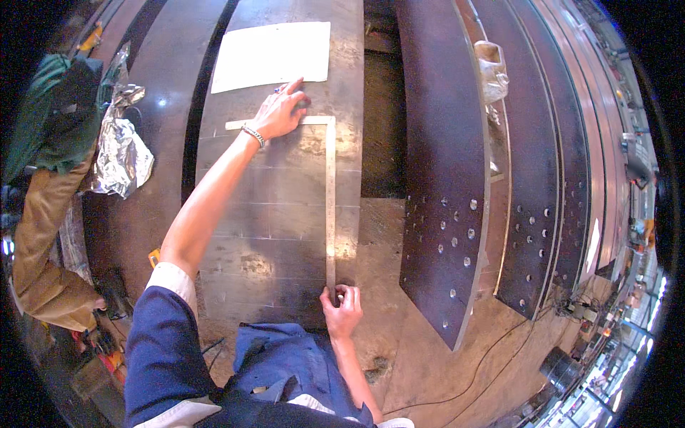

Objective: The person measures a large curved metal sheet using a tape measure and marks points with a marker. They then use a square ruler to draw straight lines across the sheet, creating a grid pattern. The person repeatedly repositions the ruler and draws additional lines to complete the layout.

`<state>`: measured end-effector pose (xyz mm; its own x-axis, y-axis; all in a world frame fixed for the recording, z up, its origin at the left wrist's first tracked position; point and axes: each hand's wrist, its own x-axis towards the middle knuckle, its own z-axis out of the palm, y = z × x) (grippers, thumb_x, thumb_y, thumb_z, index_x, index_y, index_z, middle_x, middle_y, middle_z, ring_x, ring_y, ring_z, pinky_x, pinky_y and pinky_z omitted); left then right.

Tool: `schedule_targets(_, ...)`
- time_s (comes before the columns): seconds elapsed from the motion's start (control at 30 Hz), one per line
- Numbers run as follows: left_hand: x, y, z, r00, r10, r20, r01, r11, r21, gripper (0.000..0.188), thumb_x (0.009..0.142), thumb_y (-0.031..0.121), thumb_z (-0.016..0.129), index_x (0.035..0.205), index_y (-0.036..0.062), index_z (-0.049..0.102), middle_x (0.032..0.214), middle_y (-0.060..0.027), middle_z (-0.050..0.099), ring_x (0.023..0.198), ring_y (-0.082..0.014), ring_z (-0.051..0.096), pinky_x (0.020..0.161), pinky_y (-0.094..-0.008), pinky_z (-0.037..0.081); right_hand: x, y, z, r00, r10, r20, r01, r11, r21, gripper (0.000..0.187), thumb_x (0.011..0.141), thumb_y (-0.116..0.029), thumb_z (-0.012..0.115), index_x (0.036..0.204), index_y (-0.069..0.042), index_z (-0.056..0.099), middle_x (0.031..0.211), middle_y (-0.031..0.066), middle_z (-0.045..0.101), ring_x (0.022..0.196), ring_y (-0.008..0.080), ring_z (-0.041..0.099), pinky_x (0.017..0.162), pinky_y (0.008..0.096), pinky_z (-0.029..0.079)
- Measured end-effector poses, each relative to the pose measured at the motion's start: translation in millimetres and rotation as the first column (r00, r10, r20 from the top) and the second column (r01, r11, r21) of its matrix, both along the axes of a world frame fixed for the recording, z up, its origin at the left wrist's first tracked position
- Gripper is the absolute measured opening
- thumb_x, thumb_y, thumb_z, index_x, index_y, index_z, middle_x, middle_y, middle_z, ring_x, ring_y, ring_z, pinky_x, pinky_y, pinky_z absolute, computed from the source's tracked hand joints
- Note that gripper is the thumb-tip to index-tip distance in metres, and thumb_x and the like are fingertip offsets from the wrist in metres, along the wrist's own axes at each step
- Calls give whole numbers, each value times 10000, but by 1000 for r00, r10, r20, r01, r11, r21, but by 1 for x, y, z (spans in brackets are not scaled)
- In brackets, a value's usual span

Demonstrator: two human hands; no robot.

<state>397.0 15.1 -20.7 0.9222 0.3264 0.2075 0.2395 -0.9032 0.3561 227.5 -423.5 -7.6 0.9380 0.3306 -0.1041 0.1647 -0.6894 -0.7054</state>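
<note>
A metal carpenter's square (pixel 330 192) lies on a long steel plate (pixel 267 171) with thin lines scribed across it. Its short arm runs leftward at the far end, and its long arm comes toward me. My left hand (pixel 280 114) is over the short arm, fingers stretched toward the near edge of a white sheet (pixel 275 55). Shadow hides what lies under its fingers. At the near end of the long arm, my right hand (pixel 343 311) has its thumb and fingers closed around the tip; whether they also hold something small is unclear.
To the right stand long dark steel plates (pixel 446 171) with drilled holes, and a plastic jug (pixel 491 71) between them. Crumpled foil (pixel 123 150) lies at the left, beside another person's brown-clothed leg (pixel 43 242). A cable (pixel 492 349) crosses the floor at lower right.
</note>
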Motion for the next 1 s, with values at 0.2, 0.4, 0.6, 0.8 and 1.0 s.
schedule_targets(0.2, -6, 1, 30, 978, -73, -198, 59, 995, -78, 230, 854, 204, 758, 1069, 127, 727, 1237, -77, 625, 1160, -321, 615, 992, -443, 498, 3, 1, 0, 999, 0, 41, 1, 1000, -29, 273, 796, -222, 842, 904, -63, 647, 883, 89, 634, 720, 260, 684, 631, 376, 570)
schedule_targets(0.4, 0, 2, 30, 952, -160, -261, 140, 986, -92, 253, 836, 237, 773, 1039, 97, 717, 1063, -92, 684, 1045, -321, 663, 924, -437, 525, 1, 3, 2, 1000, -13, 16, 14, 999, -41, 289, 818, -268, 825, 920, -67, 645, 884, 92, 636, 728, 270, 695, 618, 392, 568)
schedule_targets(0.6, 14, -3, 24, 943, -149, -296, 133, 988, -73, 248, 833, 244, 773, 1000, 76, 701, 1020, -108, 702, 1025, -320, 676, 897, -434, 533, 1, 1, -2, 1000, -3, 22, 4, 999, -33, 287, 817, -246, 826, 934, -53, 650, 895, 97, 645, 739, 265, 692, 632, 377, 575)
schedule_targets(0.8, 14, -12, 24, 957, -189, -220, 162, 977, -135, 225, 846, 247, 764, 1041, 139, 736, 994, -68, 694, 989, -296, 685, 859, -411, 540, 1, 5, 3, 998, -62, -1, 62, 998, -3, 262, 806, -162, 834, 976, -38, 677, 886, 102, 636, 730, 261, 674, 654, 358, 579)
schedule_targets(1.0, 17, -11, 22, 950, -185, -252, 171, 982, -75, 163, 845, 250, 753, 972, 156, 796, 967, -65, 683, 956, -288, 687, 835, -408, 543, 0, 1, -2, 998, 6, 66, -5, 1000, -11, 228, 820, -162, 826, 979, -58, 699, 884, 94, 639, 721, 252, 682, 631, 362, 559)
